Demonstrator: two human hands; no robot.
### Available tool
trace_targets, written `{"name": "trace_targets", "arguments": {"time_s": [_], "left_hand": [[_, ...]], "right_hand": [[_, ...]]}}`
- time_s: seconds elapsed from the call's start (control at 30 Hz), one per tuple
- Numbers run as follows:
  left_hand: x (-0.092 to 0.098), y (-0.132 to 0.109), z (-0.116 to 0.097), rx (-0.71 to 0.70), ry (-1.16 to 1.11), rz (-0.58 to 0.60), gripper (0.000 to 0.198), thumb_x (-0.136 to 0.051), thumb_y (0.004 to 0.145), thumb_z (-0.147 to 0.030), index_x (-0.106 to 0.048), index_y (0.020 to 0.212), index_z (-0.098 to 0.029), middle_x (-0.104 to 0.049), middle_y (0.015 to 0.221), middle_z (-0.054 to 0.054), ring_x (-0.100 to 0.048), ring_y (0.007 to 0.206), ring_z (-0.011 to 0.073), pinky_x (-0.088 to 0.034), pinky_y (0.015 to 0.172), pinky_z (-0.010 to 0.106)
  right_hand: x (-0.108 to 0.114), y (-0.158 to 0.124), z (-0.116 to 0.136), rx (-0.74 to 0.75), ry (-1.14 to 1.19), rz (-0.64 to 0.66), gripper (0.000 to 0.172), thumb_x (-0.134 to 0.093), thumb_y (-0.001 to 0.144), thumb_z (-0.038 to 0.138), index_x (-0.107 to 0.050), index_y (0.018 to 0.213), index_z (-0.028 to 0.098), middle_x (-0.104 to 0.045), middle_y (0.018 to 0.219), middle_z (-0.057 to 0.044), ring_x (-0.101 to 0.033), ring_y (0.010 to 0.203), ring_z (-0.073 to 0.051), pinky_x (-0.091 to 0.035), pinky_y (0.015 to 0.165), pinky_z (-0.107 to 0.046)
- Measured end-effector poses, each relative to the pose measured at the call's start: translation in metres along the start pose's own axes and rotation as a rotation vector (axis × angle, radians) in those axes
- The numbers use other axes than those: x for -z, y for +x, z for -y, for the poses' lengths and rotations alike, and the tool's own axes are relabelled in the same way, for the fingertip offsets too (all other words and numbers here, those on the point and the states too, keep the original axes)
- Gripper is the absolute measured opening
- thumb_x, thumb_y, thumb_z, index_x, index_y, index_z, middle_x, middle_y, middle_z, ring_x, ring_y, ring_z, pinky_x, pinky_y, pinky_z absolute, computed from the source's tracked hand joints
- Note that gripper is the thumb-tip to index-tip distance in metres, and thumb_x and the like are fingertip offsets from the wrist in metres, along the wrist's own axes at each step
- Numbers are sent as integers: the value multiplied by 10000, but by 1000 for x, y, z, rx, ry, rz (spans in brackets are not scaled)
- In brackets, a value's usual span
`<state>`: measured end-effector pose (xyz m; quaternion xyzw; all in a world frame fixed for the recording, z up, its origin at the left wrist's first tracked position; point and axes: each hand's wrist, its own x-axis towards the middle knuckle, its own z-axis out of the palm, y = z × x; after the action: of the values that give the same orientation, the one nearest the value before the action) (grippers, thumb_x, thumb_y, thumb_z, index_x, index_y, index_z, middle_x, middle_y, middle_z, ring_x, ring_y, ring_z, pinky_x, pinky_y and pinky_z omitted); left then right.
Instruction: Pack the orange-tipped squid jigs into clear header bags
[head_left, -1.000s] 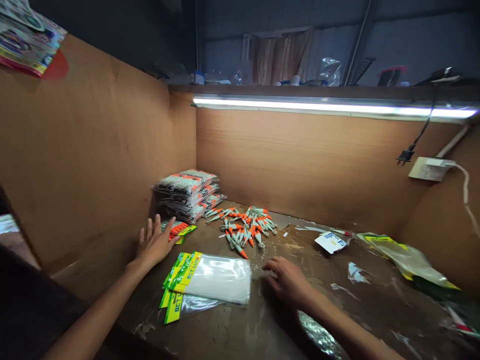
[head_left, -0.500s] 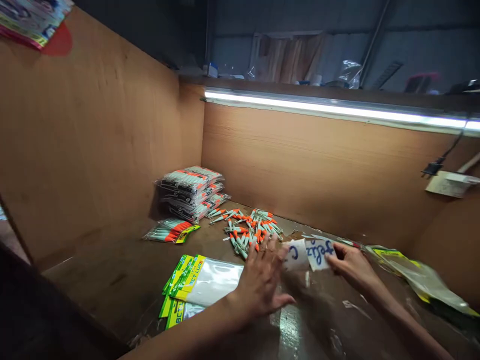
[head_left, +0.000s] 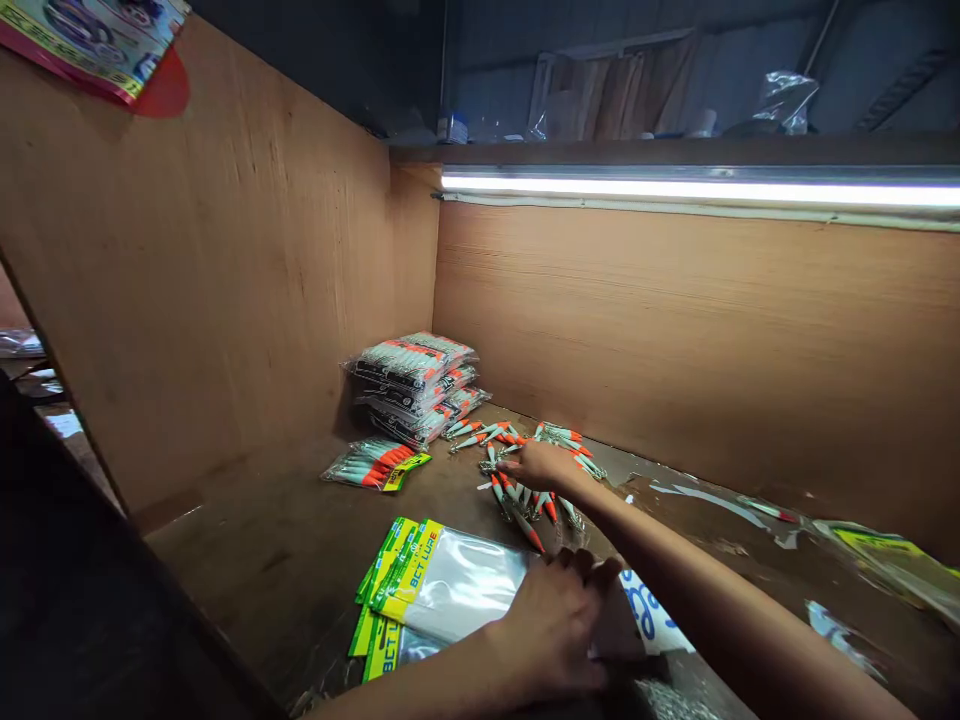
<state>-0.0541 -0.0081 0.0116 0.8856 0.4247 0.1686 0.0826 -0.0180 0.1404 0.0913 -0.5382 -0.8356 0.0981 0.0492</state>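
Note:
My right hand (head_left: 544, 468) reaches into a loose heap of fishing lures (head_left: 559, 435), pale with orange ends and small metal hooks. Its fingers are bent down, and the fingertips close on a lure, partly hidden by the hand. Nearer to me, my left hand (head_left: 555, 610) is curled at the left end of a white paper (head_left: 651, 612) with blue handwriting, its fingertips mostly out of sight. My right forearm passes over this paper and covers part of it. Close to my left wrist lie clear lure bags (head_left: 480, 575) with yellow-green printed headers, fanned in a pile.
A filled bag of lures (head_left: 375, 463) lies before a stack of packed lures (head_left: 416, 385) by the left panel. At right are clear scraps (head_left: 836, 630) and another bag (head_left: 892, 560). A tube light (head_left: 675, 188) runs along the back shelf.
My right hand has let go of the paper and moved left and away from me to the lures. My left hand has moved down and curled its fingers. The view has turned right to left.

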Motion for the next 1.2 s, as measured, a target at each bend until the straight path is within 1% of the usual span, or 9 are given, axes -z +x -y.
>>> {"name": "trace_targets", "arguments": {"time_s": [0.1, 0.2, 0.33, 0.43, 0.57, 0.73, 0.87, 1.03, 1.2], "left_hand": [[2, -3, 2, -20, -16, 27, 904, -703, 730, -592, -299, 1463, -252, -517, 1321, 144, -519, 1142, 371, -421, 968, 503], [6, -5, 2, -46, -20, 27, 860, -698, 744, -583, -331, 1442, -241, -533, 1295, 136, -528, 1129, 353, -420, 972, 484], [10, -6, 1, -83, -50, -9, 906, -702, 740, -592, -288, 1470, -252, -515, 1333, 112, -499, 1178, 331, -406, 1014, 453], [6, -5, 5, -72, -137, -72, 986, -754, 680, -610, -281, 1481, -282, -510, 1337, 89, -505, 1165, 314, -425, 1018, 433], [-4, 0, 15, 14, -223, -136, 1154, -847, 579, -560, -248, 1513, -243, -472, 1335, 130, -499, 1180, 326, -446, 1013, 437], [-4, 8, 27, 52, -275, -238, 1056, -866, 584, -471, -338, 1464, -225, -468, 1255, 122, -491, 1156, 312, -444, 1009, 443], [4, 9, 26, 24, -292, -298, 921, -860, 589, -365, -402, 1380, -258, -469, 1185, 85, -500, 1100, 283, -461, 971, 421], [7, 5, 16, -3, -220, -243, 862, -832, 607, -334, -406, 1353, -276, -468, 1203, 77, -487, 1124, 293, -447, 979, 427], [6, 3, 7, 20, -195, -156, 868, -814, 617, -394, -388, 1365, -286, -474, 1205, 79, -514, 1087, 288, -483, 912, 396]], "right_hand": [[-16, 31, 14, -69, 40, 73, 321, -652, 899, 430, -679, 1033, 140, -688, 1086, -110, -658, 968, -251, -526, 830, -391], [-19, 41, 5, -116, 142, 70, 291, -596, 957, 351, -607, 1171, 153, -638, 1159, -71, -645, 979, -203, -552, 851, -414], [-5, 29, -28, -92, 410, -11, 374, -616, 913, 461, -668, 953, 94, -690, 938, -85, -657, 839, -195, -520, 709, -296], [7, -2, -63, -19, 670, -23, 477, -577, 883, 578, -670, 928, 112, -703, 871, -77, -631, 697, -143, -463, 590, -232], [18, -70, -118, 32, 925, -11, 538, -632, 809, 645, -664, 1009, 146, -699, 918, -90, -597, 648, -103, -463, 590, -218], [18, -158, -180, -55, 1156, 12, 471, -759, 746, 548, -686, 982, 147, -686, 848, -60, -567, 624, -100, -452, 606, -230], [14, -207, -193, -88, 721, -121, 357, -686, 821, 525, -736, 888, 178, -673, 762, -35, -553, 632, -141, -427, 600, -268], [0, -231, -154, 119, 12, -408, 218, -572, 937, 397, -749, 899, 275, -660, 913, -68, -564, 878, -232, -422, 719, -323], [-20, -219, -114, 317, -164, -336, 247, -533, 966, 298, -716, 807, 250, -632, 904, -75, -532, 830, -219, -394, 694, -323]]}}
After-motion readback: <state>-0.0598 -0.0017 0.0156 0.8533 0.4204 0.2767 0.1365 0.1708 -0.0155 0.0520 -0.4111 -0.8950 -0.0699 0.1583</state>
